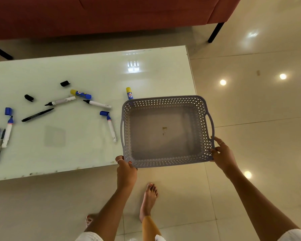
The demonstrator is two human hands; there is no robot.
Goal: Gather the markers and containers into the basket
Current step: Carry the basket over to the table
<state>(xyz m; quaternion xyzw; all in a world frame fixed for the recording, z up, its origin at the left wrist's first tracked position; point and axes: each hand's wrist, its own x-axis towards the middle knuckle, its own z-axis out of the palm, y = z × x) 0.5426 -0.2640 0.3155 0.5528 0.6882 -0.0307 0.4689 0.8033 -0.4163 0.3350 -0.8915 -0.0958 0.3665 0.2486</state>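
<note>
- Both hands pinched the basket [167, 131] at its near corners: left hand [126, 171], right hand [223, 156], likely to steady it level.
- It hung empty over the table's [94, 70] right end, long axis across, handles left and right.
- Markers [96, 103], loose caps [65, 83] and glue sticks [80, 94] lay scattered further left, pointing every way.

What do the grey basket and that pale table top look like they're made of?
The basket looks like moulded matte plastic: thin walls pierced with a lattice, handle slots moulded in. The table top seems to be glossy glass or lacquer, since it mirrors lights sharply.
</note>
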